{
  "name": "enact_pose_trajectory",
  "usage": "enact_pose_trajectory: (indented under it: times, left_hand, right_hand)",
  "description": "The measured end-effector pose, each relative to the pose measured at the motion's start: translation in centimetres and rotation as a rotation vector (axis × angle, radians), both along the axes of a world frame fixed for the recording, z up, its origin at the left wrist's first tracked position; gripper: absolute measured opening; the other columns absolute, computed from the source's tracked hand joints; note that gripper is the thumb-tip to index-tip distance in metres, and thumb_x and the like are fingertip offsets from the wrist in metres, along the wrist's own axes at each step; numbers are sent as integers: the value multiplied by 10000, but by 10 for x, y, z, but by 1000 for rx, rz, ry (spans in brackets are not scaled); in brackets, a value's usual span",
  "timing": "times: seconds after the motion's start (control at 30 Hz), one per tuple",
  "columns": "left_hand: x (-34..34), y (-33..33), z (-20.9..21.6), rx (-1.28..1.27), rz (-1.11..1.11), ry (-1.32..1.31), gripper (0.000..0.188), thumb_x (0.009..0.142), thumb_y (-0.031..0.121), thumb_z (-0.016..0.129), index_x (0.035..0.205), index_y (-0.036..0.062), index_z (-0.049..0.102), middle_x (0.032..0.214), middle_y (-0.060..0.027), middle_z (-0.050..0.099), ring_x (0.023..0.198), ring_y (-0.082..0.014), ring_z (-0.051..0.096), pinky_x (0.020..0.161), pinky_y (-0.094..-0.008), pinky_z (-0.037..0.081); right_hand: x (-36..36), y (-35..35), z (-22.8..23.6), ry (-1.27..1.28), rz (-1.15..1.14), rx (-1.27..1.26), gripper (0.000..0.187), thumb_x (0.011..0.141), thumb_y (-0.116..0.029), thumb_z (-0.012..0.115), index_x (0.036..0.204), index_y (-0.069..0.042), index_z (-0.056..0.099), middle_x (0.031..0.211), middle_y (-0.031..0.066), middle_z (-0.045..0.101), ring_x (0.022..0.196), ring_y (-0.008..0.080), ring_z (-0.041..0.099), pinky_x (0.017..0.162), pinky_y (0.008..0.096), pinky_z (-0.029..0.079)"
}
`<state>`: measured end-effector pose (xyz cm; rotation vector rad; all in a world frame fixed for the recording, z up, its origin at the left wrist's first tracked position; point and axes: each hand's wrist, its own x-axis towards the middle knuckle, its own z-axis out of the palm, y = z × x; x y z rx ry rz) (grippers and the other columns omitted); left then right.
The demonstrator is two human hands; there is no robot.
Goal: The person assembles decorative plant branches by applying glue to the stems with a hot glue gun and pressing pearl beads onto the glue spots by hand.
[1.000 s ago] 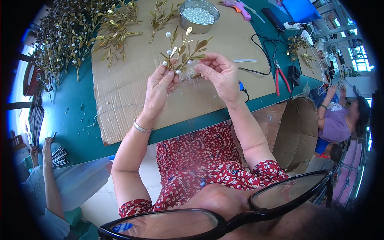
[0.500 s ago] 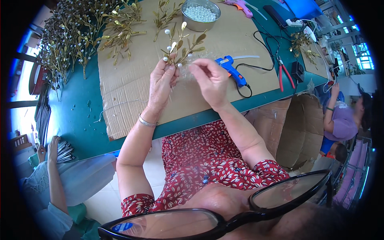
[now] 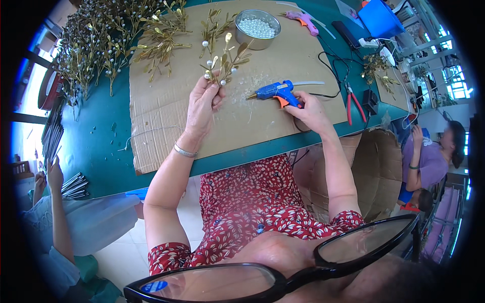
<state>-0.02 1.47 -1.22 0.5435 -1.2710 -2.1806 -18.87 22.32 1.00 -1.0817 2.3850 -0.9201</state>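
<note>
Separately, hands point(image 3: 201, 103) hold pearled sprig point(image 3: 224, 61) and glue gun point(image 3: 275, 91).

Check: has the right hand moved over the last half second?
Yes. Judged against the metal bowl, the right hand has shifted to the right; it is now at the grip of the blue glue gun.

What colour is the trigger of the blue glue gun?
The trigger is orange, clearest in the head view.
</note>
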Motion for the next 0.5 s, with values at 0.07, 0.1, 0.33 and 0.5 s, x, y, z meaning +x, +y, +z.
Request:
enact_pose_trajectory:
  times: [0.07,0.1,0.33,0.5]
  left_hand:
    - [-1,-2,-1,-28,22,16,300,951,84,420,1242,24,461,790,-15,522,582,-30,377,498,-170,313]
    - [-1,-3,-1,-53,46,30,301,951,81,422,1246,25,440,803,-23,530,593,-35,391,509,-175,326]
    - [-1,2,5,-162,44,-46,270,966,84,405,1229,28,407,847,-42,547,640,-37,411,578,-179,363]
    - [1,6,3,-247,-78,-126,338,967,87,395,1303,51,411,845,-7,524,660,-23,384,579,-161,317]
  right_hand:
    - [-3,-3,4,-92,-30,38,354,738,-196,663,997,38,606,764,93,612,687,145,570,660,264,445]
    - [-7,0,3,-183,-62,-53,341,736,-169,656,1002,37,601,786,84,609,691,139,572,661,263,445]
    - [34,16,44,-706,-43,-693,361,798,-21,567,1145,27,479,806,84,603,576,110,555,491,208,439]
    - [43,9,29,-1063,-17,-751,276,840,-120,605,1066,17,525,672,73,572,436,111,493,399,210,375]
